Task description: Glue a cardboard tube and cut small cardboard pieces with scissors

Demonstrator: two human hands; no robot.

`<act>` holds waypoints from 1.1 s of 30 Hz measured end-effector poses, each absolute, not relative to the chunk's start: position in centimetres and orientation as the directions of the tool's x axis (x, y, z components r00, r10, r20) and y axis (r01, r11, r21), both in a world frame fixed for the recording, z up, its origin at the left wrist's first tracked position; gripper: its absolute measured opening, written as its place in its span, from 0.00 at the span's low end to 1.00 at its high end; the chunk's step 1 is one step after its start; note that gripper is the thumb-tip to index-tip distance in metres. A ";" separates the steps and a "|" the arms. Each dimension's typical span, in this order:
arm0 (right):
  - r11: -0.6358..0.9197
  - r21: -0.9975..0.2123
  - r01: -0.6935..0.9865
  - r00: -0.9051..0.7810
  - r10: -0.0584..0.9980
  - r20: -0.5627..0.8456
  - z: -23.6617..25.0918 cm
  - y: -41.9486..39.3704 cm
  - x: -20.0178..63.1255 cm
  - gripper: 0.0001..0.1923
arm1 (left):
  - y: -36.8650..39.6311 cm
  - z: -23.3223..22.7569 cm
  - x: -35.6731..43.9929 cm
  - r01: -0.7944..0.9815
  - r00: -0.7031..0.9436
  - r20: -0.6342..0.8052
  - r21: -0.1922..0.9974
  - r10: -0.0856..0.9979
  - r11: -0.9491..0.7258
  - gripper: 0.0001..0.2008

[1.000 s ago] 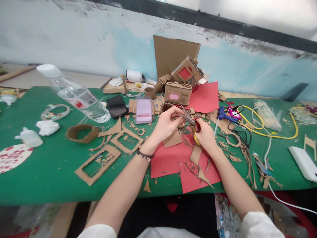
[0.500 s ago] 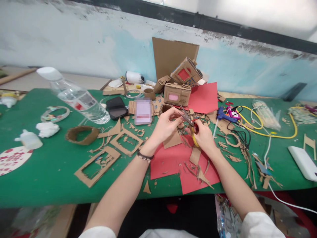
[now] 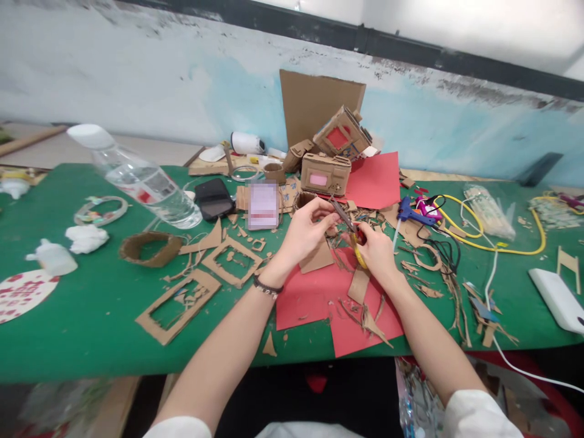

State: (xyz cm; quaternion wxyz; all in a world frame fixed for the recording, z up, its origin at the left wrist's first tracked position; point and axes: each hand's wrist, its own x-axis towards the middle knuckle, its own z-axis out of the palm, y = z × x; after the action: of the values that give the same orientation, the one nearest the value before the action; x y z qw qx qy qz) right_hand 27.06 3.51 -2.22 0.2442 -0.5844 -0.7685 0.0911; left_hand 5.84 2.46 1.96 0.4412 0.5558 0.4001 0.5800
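Note:
My right hand (image 3: pixel 375 252) grips a pair of scissors (image 3: pixel 347 222) with yellow and red handles, blades pointing up and left. My left hand (image 3: pixel 303 233) pinches a small cardboard piece (image 3: pixel 329 220) right at the blades. Both hands hover over red paper sheets (image 3: pixel 314 295) and cardboard scraps on the green table (image 3: pixel 82 328). A bead bracelet sits on my left wrist.
Cardboard frames (image 3: pixel 176 307) and a cardboard ring (image 3: pixel 151 247) lie at left, near a tilted water bottle (image 3: pixel 143 182) and black phone (image 3: pixel 213 198). Cardboard camera models (image 3: pixel 325 172) stand behind. A blue glue gun (image 3: pixel 410 213), yellow cable (image 3: pixel 511 243) and white device (image 3: pixel 556 298) are at right.
The view shifted slightly. The scissors and my hands stayed almost in place, with small finger movements at the cardboard piece.

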 end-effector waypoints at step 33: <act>0.299 -0.467 0.832 -0.235 0.953 0.193 -2.1 3.1 26.4 0.20 | 2.1 1.7 6.3 0.027 -0.045 0.381 0.924 0.923 -0.380 0.07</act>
State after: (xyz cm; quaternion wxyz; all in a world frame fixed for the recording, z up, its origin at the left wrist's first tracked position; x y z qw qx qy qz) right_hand 26.36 3.06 -2.13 0.2246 -0.5764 -0.7741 0.1345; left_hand 6.26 2.05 1.75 0.3764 0.5797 0.4100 0.5951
